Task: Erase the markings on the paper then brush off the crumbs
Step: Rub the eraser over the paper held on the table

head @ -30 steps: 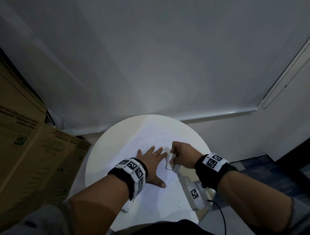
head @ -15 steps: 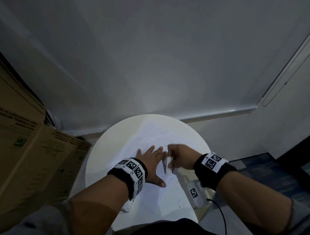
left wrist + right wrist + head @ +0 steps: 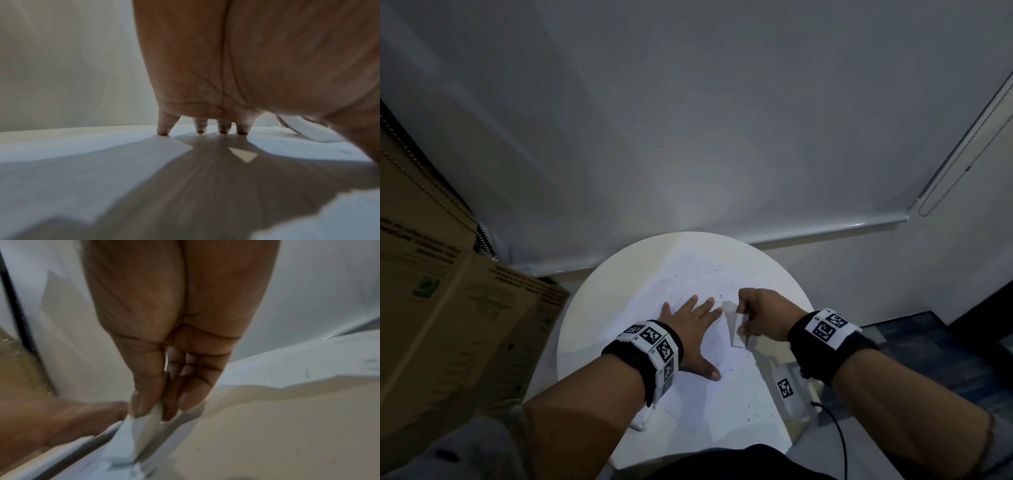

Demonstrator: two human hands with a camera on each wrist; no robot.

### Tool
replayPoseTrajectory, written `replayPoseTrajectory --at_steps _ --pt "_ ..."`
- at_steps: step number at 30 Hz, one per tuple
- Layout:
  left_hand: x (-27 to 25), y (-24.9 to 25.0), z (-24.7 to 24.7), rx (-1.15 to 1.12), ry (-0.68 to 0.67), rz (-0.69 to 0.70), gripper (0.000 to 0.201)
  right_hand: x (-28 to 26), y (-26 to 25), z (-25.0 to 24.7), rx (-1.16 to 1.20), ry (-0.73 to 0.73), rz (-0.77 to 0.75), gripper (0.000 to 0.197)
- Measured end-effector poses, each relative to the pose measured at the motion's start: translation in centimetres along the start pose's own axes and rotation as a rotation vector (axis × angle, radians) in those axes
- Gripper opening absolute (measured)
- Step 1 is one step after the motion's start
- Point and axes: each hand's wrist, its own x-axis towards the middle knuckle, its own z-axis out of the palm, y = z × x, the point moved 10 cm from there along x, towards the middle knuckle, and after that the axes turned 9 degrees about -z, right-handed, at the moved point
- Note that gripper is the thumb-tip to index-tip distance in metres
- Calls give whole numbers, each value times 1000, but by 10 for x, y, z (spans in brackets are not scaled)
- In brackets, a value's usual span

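Erasing, 1 eraser [image 3: 734,325] on 1 paper [image 3: 688,274]

R hand [image 3: 760,313] pinches eraser, long axis tilted toward person; L hand [image 3: 693,329] flat, fingers spread, just beside it.

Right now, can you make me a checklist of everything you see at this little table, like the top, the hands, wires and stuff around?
Surface: round white table, lit from above.
Job's things: white paper lying flat on the table; dark eraser crumbs scattered over it; white eraser standing on the paper.
Clutter: small white block with a black square tag near the table's right edge.
Hands: left hand flat on the paper, fingers spread; right hand pinches the eraser.
Cables: black wire hanging below the right wrist.
Surroundings: cardboard box to the left; white roller blind behind; bead cord on the right.
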Motion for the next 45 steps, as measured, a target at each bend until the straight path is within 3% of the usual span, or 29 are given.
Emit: replayPoseTrajectory --at_steps 5,9,14,19,24,35,41,45 --pt "0 1 0 10 1 3 115 -8 -16 26 -13 -149 -79 34" --pt "0 0 0 8 3 -1 116 -3 2 -4 -23 6 15 30" --pt "1 0 1 1 8 2 116 -7 -7 18 -7 -100 -38 29" --pt "2 0 1 11 -8 5 116 -5 28 -20 -3 124 147 30" --pt "2 0 3 18 -20 2 117 -9 32 -24 143 252 164 29" --pt "-11 2 4 0 -55 -28 111 -16 11 -15 -131 114 2 26" --pt "-24 -4 9 -86 -42 -121 103 -14 -15 -9 -271 62 -144 22" --pt "-27 -5 10 -127 -48 -164 101 -14 -15 -10 -267 35 -165 22"
